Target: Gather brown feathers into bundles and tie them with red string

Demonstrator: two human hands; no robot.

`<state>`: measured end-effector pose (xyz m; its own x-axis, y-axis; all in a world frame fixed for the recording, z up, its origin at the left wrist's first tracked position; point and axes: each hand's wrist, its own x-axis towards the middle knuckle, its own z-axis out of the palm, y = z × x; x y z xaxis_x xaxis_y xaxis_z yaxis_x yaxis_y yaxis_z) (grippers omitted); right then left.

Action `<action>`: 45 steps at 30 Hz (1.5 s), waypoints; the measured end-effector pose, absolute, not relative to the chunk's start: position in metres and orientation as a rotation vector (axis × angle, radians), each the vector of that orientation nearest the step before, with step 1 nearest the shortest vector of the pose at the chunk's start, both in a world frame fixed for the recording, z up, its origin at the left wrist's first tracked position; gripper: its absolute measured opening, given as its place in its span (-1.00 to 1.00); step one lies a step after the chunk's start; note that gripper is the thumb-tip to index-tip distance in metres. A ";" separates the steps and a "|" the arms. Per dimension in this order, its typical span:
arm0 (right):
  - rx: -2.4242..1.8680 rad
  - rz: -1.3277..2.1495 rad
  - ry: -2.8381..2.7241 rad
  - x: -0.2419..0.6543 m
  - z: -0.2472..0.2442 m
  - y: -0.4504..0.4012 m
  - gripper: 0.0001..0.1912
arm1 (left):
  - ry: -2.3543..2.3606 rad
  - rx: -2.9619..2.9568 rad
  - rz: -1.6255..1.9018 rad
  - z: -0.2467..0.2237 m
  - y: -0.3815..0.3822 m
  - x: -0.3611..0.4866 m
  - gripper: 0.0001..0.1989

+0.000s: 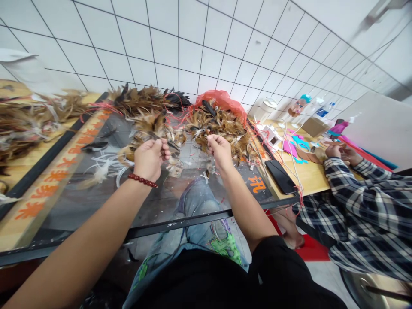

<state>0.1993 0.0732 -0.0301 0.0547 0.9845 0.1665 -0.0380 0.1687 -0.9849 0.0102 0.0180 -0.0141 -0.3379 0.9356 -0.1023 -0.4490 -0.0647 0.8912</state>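
Note:
My left hand (149, 156), with a beaded bracelet (142, 180) at the wrist, is closed on brown and black feathers (154, 124) above the glass tabletop (106, 210). A dark feather shaft shows by its fingertips. My right hand (220, 151) is raised to the right with thumb and forefinger pinched together; anything between them is too small to make out. Just behind it lies a heap of brown feathers (225, 126), partly in a red plastic bag (222, 98). White stripped feathers (104, 169) and a black feather (95, 146) rest left of my left hand.
Bundled brown feathers (28, 122) cover the wooden surface at left, and another row (138, 101) lies along the back. Pink string (101, 107) trails there. At right are a black phone (281, 177), cables, coloured cut pieces (291, 148) and a co-worker's hands (343, 152) in plaid sleeves.

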 end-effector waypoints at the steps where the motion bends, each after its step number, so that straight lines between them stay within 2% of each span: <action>1: -1.115 0.991 -1.364 0.199 -0.028 0.074 -0.86 | 1.085 0.613 1.681 -0.012 0.019 0.008 -0.81; 4: -1.238 0.682 -1.992 0.191 -0.019 0.080 -0.93 | 1.056 0.551 1.782 -0.009 0.021 0.003 -0.77; 6: -1.319 0.385 -2.337 0.180 -0.012 0.086 -0.83 | 1.066 0.517 1.835 -0.009 0.024 0.002 -0.76; 9: -1.379 -0.042 -2.573 0.160 -0.009 0.098 -0.64 | 1.095 0.476 1.885 -0.013 0.027 0.003 -0.76; 12: -1.346 -0.204 -2.704 0.145 -0.012 0.111 -0.65 | 1.091 0.466 1.882 -0.016 0.029 0.004 -0.81; 15: -1.287 -0.032 -2.531 0.144 -0.011 0.118 -0.79 | 1.079 0.453 1.860 -0.017 0.029 0.004 -0.83; 18: -1.224 0.548 -2.042 0.153 0.000 0.114 -0.88 | 1.054 0.451 1.799 -0.017 0.027 0.005 -0.81; 21: -1.069 1.217 -1.622 0.164 0.010 0.098 -0.86 | 1.015 0.461 1.637 -0.019 0.023 0.008 -0.81; 25: -0.900 1.629 -1.403 0.168 0.004 0.076 -0.86 | 0.978 0.475 1.412 -0.021 0.020 0.012 -0.86; 28: -0.888 1.652 -1.371 0.165 -0.007 0.069 -0.84 | 0.968 0.501 1.352 -0.022 0.021 0.011 -0.84; 35: -0.997 1.342 -1.379 0.164 -0.020 0.072 -0.86 | 1.086 0.597 1.394 -0.020 0.020 0.006 -0.84; 45: -1.019 1.301 -1.401 0.166 -0.028 0.074 -0.85 | 1.262 0.829 1.199 -0.023 0.016 0.019 -0.86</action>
